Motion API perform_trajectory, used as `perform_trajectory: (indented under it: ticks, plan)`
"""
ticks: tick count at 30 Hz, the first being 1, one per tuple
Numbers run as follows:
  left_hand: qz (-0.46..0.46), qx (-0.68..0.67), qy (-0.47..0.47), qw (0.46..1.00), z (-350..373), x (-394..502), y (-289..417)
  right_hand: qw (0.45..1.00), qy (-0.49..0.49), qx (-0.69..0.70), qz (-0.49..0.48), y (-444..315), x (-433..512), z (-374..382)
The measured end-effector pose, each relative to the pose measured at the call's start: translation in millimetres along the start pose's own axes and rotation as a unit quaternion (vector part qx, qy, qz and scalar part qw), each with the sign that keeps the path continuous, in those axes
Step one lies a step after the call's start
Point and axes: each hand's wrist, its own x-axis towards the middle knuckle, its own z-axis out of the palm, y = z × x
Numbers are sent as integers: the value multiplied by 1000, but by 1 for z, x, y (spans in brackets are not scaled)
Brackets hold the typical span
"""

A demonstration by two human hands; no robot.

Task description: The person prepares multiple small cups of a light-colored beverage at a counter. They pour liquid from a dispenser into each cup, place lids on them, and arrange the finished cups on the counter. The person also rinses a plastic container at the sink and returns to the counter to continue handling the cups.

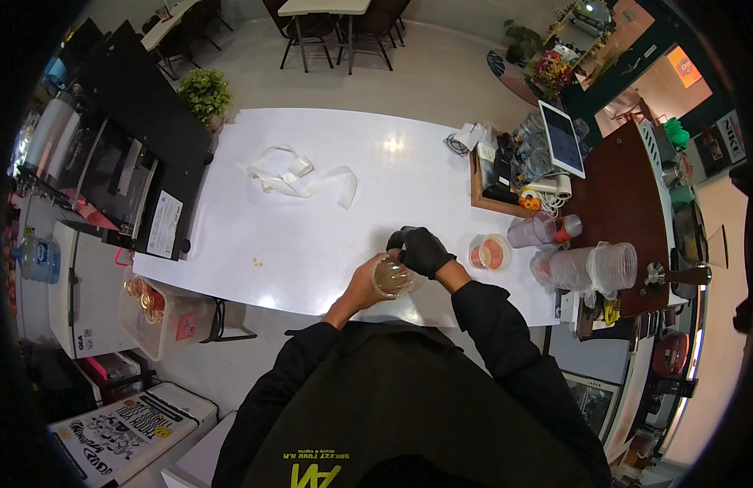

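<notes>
My bare left hand [363, 285] is wrapped around a clear plastic cup [392, 277] above the near edge of the white table [315, 244]. The cup's open top faces me. A black glove covers my right hand [424, 251], whose curled fingers meet at the cup's far side. Whether they pinch something there is hidden. Right of that hand stands another clear cup [490, 252] with orange-red on it. A crumpled white strip [291, 177] lies farther off on the tabletop, and small yellowish bits [257, 262] are scattered at the left.
Stacked plastic cups in a clear bag [587, 268] lie at the right, near a wooden box [504, 206] of supplies and a white-framed tablet [561, 139]. A black sealing machine [138, 152] borders the left side, above a plastic bin [169, 317] with cups.
</notes>
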Motion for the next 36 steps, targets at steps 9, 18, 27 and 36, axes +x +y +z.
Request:
perform_trajectory:
  ticks: [9,18,27,36]
  plan:
    - [65,38,-3,997,0,2,-4,996,-46,-81,-17,-4,4,-14]
    - [43,-44,10,998,5,1,-12,984,6,-157,-88,-4,-9,12]
    - [0,-72,9,997,8,3,-11,996,57,37,-61,19,-13,13]
    - [29,-87,91,992,25,1,-1,987,142,40,60,-1,-27,29]
